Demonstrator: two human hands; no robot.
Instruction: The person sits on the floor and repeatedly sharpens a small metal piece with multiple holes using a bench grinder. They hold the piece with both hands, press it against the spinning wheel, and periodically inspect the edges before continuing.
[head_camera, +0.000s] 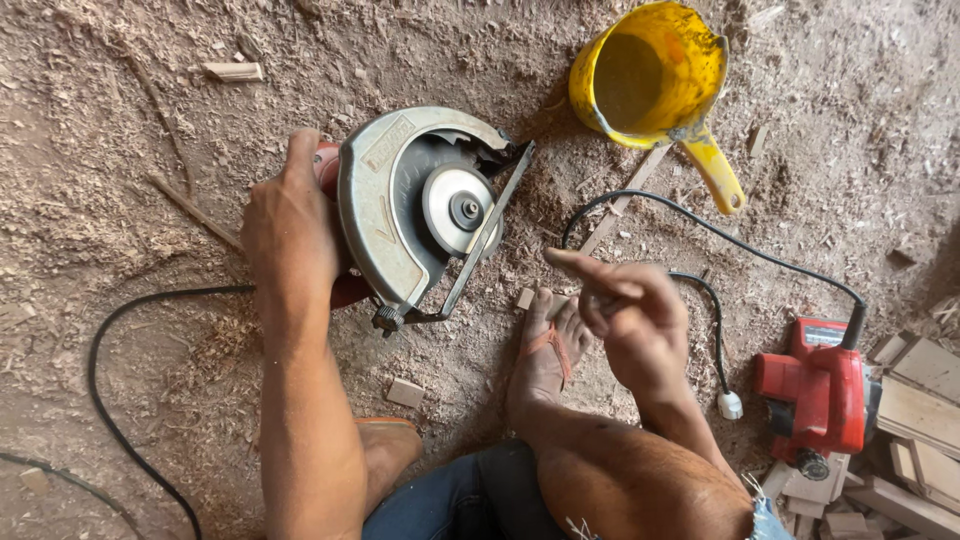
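A circular saw (425, 210) with a grey metal guard and a round blade washer lies on its side on the sawdust-covered ground. My left hand (290, 230) grips its red body from the left. My right hand (625, 315) hovers to the right of the saw, index finger pointing toward the blade, other fingers curled; whether it pinches something small is unclear. My foot in a red sandal (548, 350) rests just below the saw.
A yellow plastic jug (650, 75) lies at the top. A red power tool (820, 390) sits at the right beside stacked wood offcuts (915, 420). Black cables (110, 400) curve across the ground, one ending in a white plug (730, 404). Small wood scraps (405, 392) lie scattered.
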